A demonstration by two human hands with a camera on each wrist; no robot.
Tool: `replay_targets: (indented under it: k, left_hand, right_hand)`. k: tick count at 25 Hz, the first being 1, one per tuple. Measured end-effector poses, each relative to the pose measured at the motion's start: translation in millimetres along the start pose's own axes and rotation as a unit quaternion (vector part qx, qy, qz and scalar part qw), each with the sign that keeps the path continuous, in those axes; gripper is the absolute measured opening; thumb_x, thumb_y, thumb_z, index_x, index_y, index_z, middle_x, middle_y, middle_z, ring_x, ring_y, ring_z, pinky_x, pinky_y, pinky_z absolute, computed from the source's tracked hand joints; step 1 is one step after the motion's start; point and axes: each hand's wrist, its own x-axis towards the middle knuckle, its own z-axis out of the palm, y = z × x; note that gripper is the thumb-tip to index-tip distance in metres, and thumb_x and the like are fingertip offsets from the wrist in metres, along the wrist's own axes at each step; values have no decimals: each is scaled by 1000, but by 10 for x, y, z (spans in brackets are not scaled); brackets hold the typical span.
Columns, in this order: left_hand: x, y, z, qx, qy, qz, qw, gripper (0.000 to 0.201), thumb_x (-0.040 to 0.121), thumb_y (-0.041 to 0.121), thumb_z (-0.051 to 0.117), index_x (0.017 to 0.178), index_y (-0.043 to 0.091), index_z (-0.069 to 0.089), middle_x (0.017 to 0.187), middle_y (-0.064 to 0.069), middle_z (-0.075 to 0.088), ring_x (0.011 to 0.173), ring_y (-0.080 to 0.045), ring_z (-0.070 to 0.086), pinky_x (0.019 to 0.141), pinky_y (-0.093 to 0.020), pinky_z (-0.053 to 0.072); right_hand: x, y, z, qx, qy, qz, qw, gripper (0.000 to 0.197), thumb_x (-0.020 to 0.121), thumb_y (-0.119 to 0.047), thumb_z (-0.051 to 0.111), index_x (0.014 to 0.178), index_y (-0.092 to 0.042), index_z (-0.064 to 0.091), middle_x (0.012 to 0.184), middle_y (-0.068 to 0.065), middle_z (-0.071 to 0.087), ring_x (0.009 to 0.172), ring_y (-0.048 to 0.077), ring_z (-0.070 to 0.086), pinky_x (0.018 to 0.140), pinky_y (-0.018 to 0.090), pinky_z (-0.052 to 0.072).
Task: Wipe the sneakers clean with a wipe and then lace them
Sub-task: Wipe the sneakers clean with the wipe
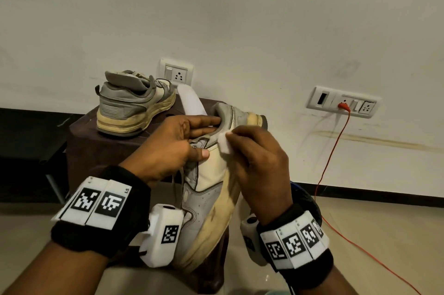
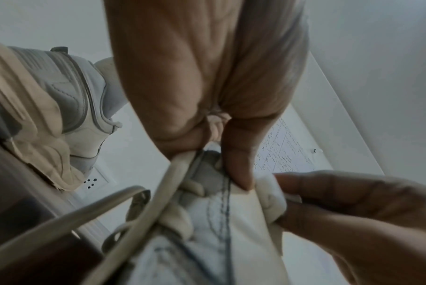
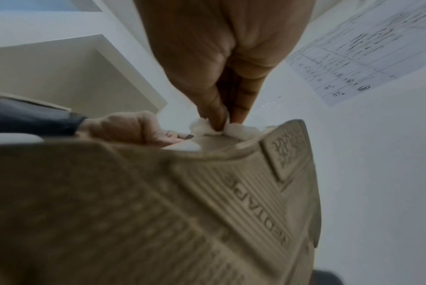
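I hold a worn grey and cream sneaker point(image 1: 211, 189) in the air, toe towards me and heel away. My left hand point(image 1: 173, 148) grips its collar, fingers inside the opening and thumb on the side panel. My right hand point(image 1: 259, 162) pinches a small folded white wipe point(image 1: 224, 144) and presses it on the cream side panel near the collar. The wipe point(image 2: 270, 196) also shows in the left wrist view, beside my left thumb. Loose laces point(image 2: 143, 208) hang from the sneaker. Its ribbed sole point(image 3: 207, 202) fills the right wrist view. The second sneaker point(image 1: 134, 104) stands on a dark brown stool point(image 1: 96, 145).
A white strip point(image 1: 192, 100) lies on the stool behind the held sneaker. An orange cable point(image 1: 334, 162) runs from a wall socket point(image 1: 343, 102) down across the tiled floor at the right. A dark frame point(image 1: 36, 150) stands left of the stool.
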Motion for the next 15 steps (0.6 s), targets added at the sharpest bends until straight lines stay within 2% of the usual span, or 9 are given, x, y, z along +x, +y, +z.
replay_targets:
  k: [2,5,9,11,13,15]
  left_hand:
    - [41,-62,29,2,8,-2,1000,60,75,-24,59,125,11,59,115,-1,69,102,-10,67,78,-24,57]
    - [92,-136,7,33,18,8,999,57,75,-19,64,123,12,60,112,2,70,103,-8,67,82,-22,56]
    - [77,-121,9,181,48,60,981,55,75,-5,73,120,25,60,110,13,67,103,4,62,88,-14,48]
    - [51,-99,20,279,89,93,951,48,72,10,80,111,31,61,101,15,63,95,5,58,81,-14,45]
    - [33,-95,17,374,140,117,909,35,70,31,81,97,28,58,90,13,56,82,2,53,68,-20,43]
    - [17,-110,4,422,165,89,887,32,73,48,74,80,25,52,77,11,54,70,-3,50,58,-28,40]
  right_hand:
    - [55,126,27,1,14,36,999,19,81,-5,63,97,-1,73,96,10,68,86,21,63,73,29,53]
    - [46,186,90,15,8,47,999,21,77,3,70,97,-2,73,95,9,68,84,21,64,72,31,54]
    - [29,158,102,10,14,56,998,21,77,2,71,97,-2,73,95,10,68,84,21,64,73,27,55]
    - [31,155,96,0,16,71,997,21,77,2,72,97,-4,73,95,9,68,84,19,65,73,25,55]
    - [43,170,94,-7,24,86,996,21,77,1,72,97,-5,73,94,7,68,83,17,64,71,24,54]
    - [58,170,94,-4,31,100,994,20,78,0,72,97,-6,73,94,5,68,82,16,64,71,22,53]
